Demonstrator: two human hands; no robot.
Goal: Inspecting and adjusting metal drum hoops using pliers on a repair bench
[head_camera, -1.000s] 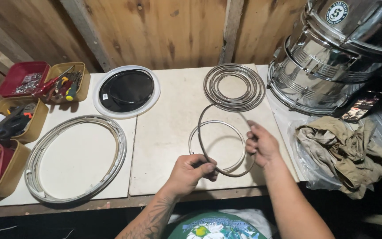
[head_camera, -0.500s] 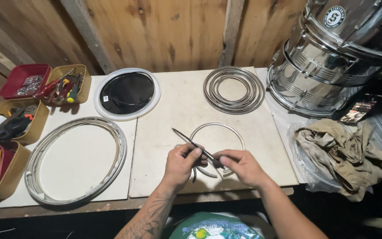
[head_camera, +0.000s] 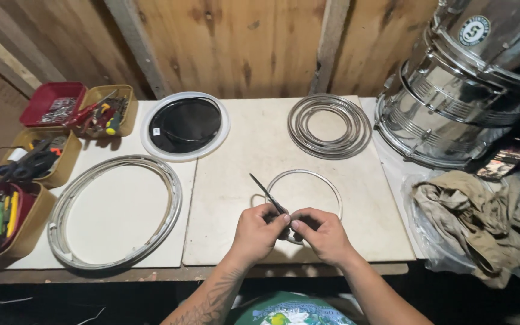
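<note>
Where the two hands meet at the table's near edge, a thin wire ring (head_camera: 317, 183) lies flat on the white board (head_camera: 242, 156), its near arc pinched between them. The left hand (head_camera: 259, 232) is closed on the ring and on a dark thin tool (head_camera: 266, 194) pointing up and left. The right hand (head_camera: 323, 235) is closed on the ring too. Beyond lie coiled rings (head_camera: 330, 126), a black drumhead (head_camera: 185, 125), a large hoop (head_camera: 115, 210), trays (head_camera: 61, 156), drums (head_camera: 458, 90) and a cloth (head_camera: 470, 216).

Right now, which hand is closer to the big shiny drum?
Right. The right hand lies on the drum's side of the table, though well below and apart from it. The left hand sits beside it, farther away.
</note>
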